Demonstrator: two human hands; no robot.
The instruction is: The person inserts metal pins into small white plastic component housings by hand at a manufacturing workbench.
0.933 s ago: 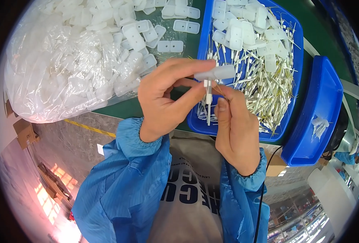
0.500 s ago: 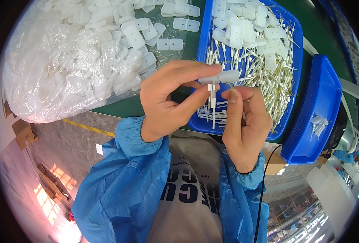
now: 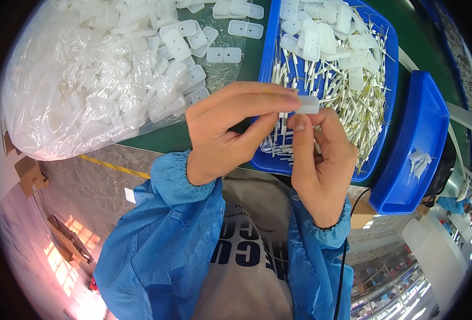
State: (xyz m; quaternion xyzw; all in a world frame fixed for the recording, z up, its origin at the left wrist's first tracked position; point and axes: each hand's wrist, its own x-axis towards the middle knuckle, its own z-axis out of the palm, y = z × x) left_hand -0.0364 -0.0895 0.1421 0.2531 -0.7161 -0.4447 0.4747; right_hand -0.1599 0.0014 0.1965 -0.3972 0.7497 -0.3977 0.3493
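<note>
My left hand (image 3: 230,128) pinches a small translucent white plastic case (image 3: 308,105) between thumb and fingers, above the near-left part of a blue tray (image 3: 263,58). The case's right end sticks out past the fingertips. A thin yellow strand (image 3: 268,91) shows at the left index finger. My right hand (image 3: 325,160) is closed just below the case, its thumb tip and curled fingers against or very near the underside. What lies between those fingers is hidden. In the tray are many thin white sleeved pieces with yellowish wire ends (image 3: 348,101) and a pile of translucent cases (image 3: 321,40).
A clear plastic bag (image 3: 86,90) full of translucent cases fills the left of the green table. Loose twin-cup cases (image 3: 224,55) lie beside it. At the right stands a stack of blue trays (image 3: 406,160) with a crumpled whitish scrap (image 3: 420,162). A black cable (image 3: 342,266) hangs by my right sleeve.
The case has tipped and shifted slightly right between my left fingers. My right thumb and fingers have moved left and closed in under it. The white sleeved piece hanging below is now mostly hidden.
</note>
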